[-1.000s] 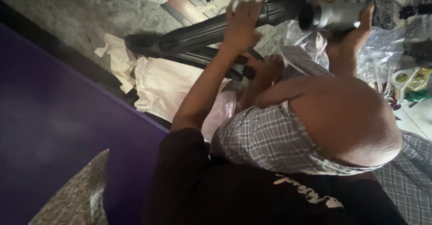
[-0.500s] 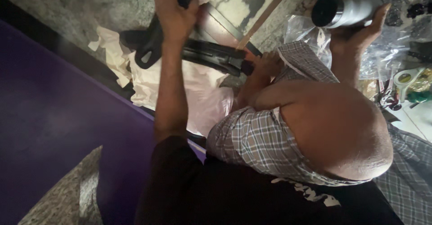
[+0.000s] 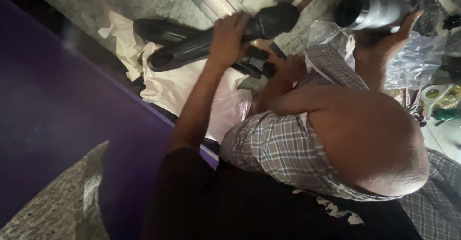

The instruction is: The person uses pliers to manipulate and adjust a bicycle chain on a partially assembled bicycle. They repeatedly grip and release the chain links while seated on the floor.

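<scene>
My left hand (image 3: 229, 37) is closed around a long black tube (image 3: 269, 21) that slants from the centre top down to the left. A second black leg-like piece (image 3: 161, 29) lies beside it on white paper (image 3: 173, 84). My right hand (image 3: 396, 29) grips a grey metal cylinder (image 3: 370, 10) at the top right, its dark open end facing left. The tube and the cylinder are apart. My bent knee (image 3: 370, 139), partly wrapped in checked cloth (image 3: 273, 149), fills the middle, and a foot (image 3: 288, 67) rests by small black parts (image 3: 257, 62).
A purple surface (image 3: 62, 105) fills the left, with speckled stone (image 3: 53, 201) at the bottom left. Clear plastic wrapping (image 3: 413, 72) and small green and yellow items (image 3: 442, 101) lie at the right. The floor (image 3: 120, 0) is patterned stone.
The black tube, joined to the grey cylinder a second ago, has come away from it. My left hand carried the tube left, then back toward the centre. The cylinder stays at top right.
</scene>
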